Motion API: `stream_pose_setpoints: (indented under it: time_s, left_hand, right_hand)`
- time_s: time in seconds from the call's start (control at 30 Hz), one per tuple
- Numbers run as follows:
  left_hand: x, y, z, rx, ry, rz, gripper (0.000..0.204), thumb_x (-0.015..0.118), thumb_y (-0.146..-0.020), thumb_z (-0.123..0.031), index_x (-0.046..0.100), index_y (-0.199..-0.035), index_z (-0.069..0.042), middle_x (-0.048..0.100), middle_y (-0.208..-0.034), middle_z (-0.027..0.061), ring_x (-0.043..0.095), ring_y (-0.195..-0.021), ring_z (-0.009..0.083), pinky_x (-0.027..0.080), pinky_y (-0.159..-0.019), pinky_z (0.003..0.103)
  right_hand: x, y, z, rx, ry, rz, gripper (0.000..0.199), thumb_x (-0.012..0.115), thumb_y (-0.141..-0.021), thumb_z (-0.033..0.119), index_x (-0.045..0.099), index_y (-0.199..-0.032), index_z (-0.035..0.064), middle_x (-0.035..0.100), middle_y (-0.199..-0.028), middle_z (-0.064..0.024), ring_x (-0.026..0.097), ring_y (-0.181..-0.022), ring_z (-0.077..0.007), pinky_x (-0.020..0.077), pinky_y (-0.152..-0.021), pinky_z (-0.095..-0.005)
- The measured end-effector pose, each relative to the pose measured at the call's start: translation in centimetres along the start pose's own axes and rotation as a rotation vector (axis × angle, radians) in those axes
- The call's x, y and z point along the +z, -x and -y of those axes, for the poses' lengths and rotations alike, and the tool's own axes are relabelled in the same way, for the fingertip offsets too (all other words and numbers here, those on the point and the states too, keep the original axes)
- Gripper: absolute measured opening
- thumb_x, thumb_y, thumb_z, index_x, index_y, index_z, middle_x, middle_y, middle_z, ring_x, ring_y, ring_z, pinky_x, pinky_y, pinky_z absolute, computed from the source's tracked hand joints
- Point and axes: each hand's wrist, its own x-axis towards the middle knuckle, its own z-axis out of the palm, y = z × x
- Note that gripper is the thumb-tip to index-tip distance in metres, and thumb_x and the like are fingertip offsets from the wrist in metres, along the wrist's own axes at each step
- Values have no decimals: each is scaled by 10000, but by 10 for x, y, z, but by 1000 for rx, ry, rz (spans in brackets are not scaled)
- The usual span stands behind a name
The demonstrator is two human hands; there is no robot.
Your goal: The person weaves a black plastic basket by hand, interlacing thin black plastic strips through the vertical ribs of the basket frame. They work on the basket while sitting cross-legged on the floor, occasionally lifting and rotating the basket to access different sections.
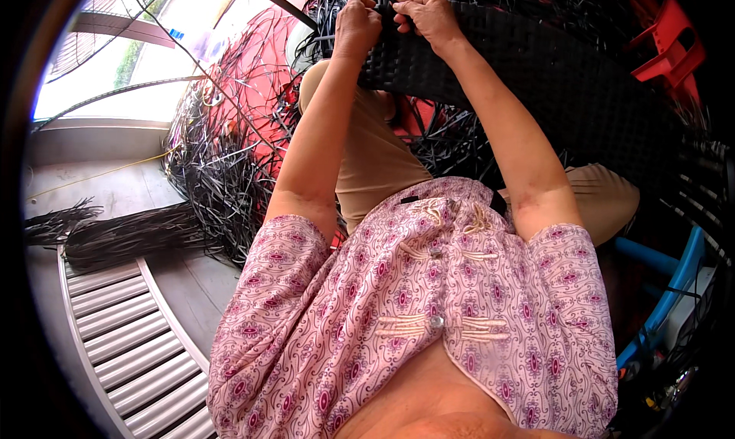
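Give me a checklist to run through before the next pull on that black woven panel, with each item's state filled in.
1. Left hand gripping the top edge of the black woven panel: ok.
2. Right hand on the same edge, close beside the left: ok.
3. Panel resting across the lap: ok.
4. Which strip the fingers are pinching: cannot tell, fingertips are curled over the edge.
5. Loose black strips in a tangled pile on the person's left: not ok.
6. Red plastic stool apart from both hands: ok.
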Motion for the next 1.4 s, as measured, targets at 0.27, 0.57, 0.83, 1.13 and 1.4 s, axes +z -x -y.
stream_pose_setpoints:
  time_s: [0.27,0.57,0.83,1.13,1.4]
  left_hand:
    - [-5,6,5,-52,209,30,258,616,-811,-96,631,-1031,38,718,-840,144,721,-687,202,570,-696,318]
    - [0,11,7,-45,208,-20,264,631,-823,-115,633,-1040,35,721,-856,130,718,-684,189,569,-690,305]
    - [9,12,13,51,67,-149,227,637,-834,-136,647,-1003,15,725,-841,145,722,-699,213,567,-733,328]
    - [3,17,9,96,-3,-145,225,625,-850,-128,654,-1032,2,727,-900,157,727,-771,261,559,-775,349]
    - [-22,16,-4,192,-64,-6,216,579,-832,-121,682,-1022,-124,718,-996,115,691,-935,309,529,-839,394]
  right_hand:
    - [11,-7,7,79,459,15,198,645,-839,101,729,-995,13,720,-765,-77,691,-637,-124,570,-569,-249]
    - [19,-20,5,105,977,-10,185,626,-761,199,756,-823,83,725,-752,-132,724,-828,-281,571,-804,-382]
    - [19,-7,-4,-284,1086,-43,244,610,-778,185,759,-942,86,722,-717,-96,699,-599,-183,579,-691,-310]
    - [20,-20,8,41,911,99,275,583,-807,119,756,-1016,75,723,-725,-81,680,-587,-141,566,-586,-273]
    - [18,-51,2,233,972,133,256,595,-818,132,766,-1006,97,726,-736,-77,682,-598,-143,568,-614,-294]
